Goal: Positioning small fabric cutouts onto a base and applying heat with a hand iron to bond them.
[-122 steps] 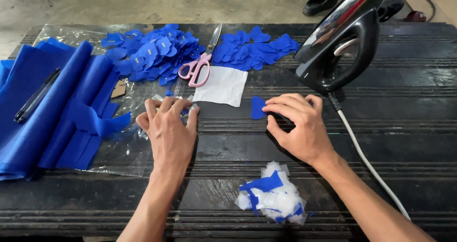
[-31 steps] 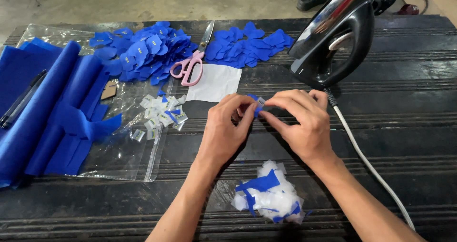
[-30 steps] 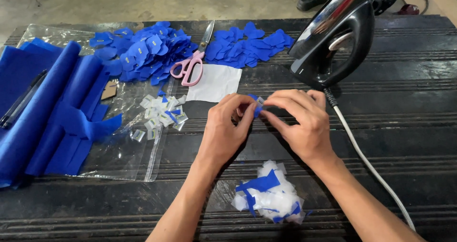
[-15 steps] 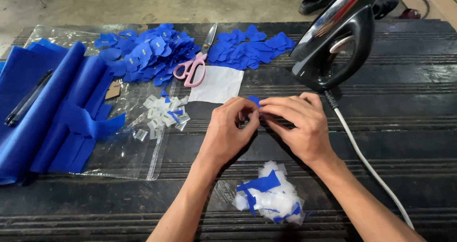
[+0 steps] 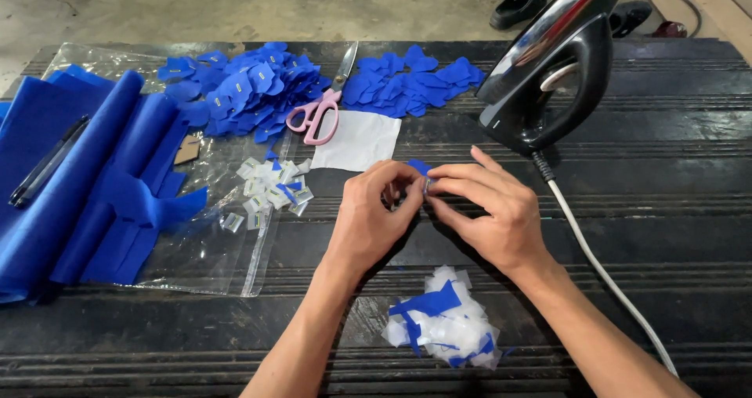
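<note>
Both hands meet over the middle of the dark ribbed table [image 5: 666, 179]. My left hand [image 5: 372, 218] and my right hand [image 5: 489, 206] pinch a small blue fabric piece [image 5: 419, 167] between their fingertips, together with a tiny pale bit that is mostly hidden. Just left of my hands lies a heap of small white and blue tabs [image 5: 270, 186] on a clear plastic bag [image 5: 207, 249]. Near my wrists sits a pile of white and blue scraps [image 5: 442, 327].
A black iron [image 5: 552, 77] stands upright at right, its white cord [image 5: 603, 273] running to the front edge. Pink scissors [image 5: 317, 116], a white sheet [image 5: 356, 141], two heaps of blue cut pieces [image 5: 243, 88] [image 5: 411, 81], rolled blue fabric [image 5: 86, 179] with a pen [image 5: 47, 163] on it.
Four seconds ago my left hand lay flat by the tabs and my right pressed a blue piece down. Both hands have since come together on the blue piece, which has shifted slightly.
</note>
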